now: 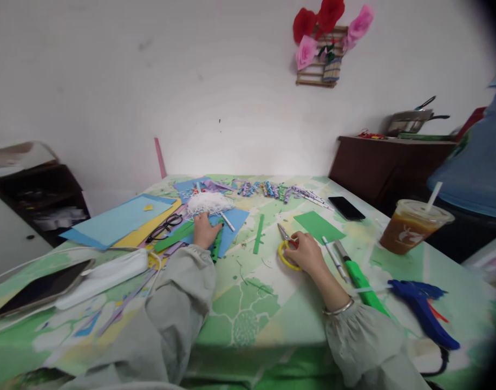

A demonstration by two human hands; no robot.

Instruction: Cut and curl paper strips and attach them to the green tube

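My left hand (206, 230) reaches over the left-middle of the table, its thumb and fingers spread. Beneath its thumb side lies a dark green strip with holes (216, 244), on a blue paper sheet (236, 221). A heap of white thread-like shreds (209, 202) sits just beyond the fingertips. My right hand (307, 252) has its fingers closed at the handles of a pair of scissors (289, 254), which have yellow and red handles. The scissor blades point away from me, low over the tablecloth. Between the hands lies a narrow green paper strip (259, 234).
A green paper rectangle (319, 226), a white pen (334, 259), a green-handled tool (361, 281) and a blue glue gun (424, 309) lie at the right. A lidded drink cup (410, 227) stands near a phone (346, 208). Glasses (164, 227) lie left. A person (471, 151) is at the right edge.
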